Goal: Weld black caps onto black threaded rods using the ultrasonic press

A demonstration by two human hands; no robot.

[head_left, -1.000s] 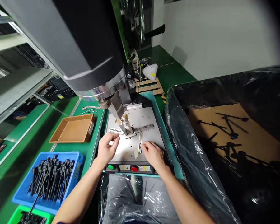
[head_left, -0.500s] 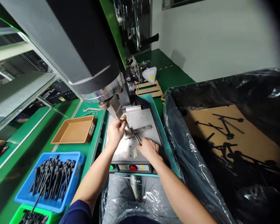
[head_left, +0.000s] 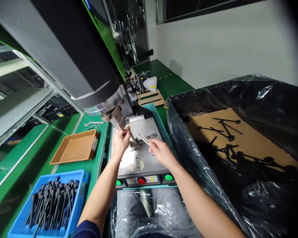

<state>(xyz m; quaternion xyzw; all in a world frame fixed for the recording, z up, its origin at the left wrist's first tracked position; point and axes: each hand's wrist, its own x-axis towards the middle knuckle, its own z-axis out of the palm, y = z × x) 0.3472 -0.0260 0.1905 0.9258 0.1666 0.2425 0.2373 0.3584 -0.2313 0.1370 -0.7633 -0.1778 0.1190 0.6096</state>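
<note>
My left hand (head_left: pixel 121 141) is closed in a pinch beside the upper part of a small metal fixture (head_left: pixel 134 144), just under the machine's angled metal head (head_left: pixel 117 118). What its fingertips hold is too small to make out. Slim metal tweezers (head_left: pixel 143 138) are gripped in my right hand (head_left: pixel 161 151), pointing up and left toward the fixture, apart from it. The fixture stands on the machine's flat grey plate (head_left: pixel 149 162). A narrow metal piece (head_left: pixel 152 136) lies on the plate behind the tweezers.
Left, a blue bin (head_left: pixel 80 188) holds many black rod-like parts (head_left: pixel 52 201) near a brown tray (head_left: pixel 74 147). Wrenches (head_left: pixel 94 124) lie behind the tray. At right stands a plastic-lined box (head_left: pixel 178 122) with black parts on cardboard (head_left: pixel 213 120). Green buttons (head_left: pixel 168 178) flank a red one (head_left: pixel 141 181).
My right hand has lifted the tweezers up from low beside the fixture, uncovering the right green button. My left hand stays pinched at the fixture. The view has shifted slightly.
</note>
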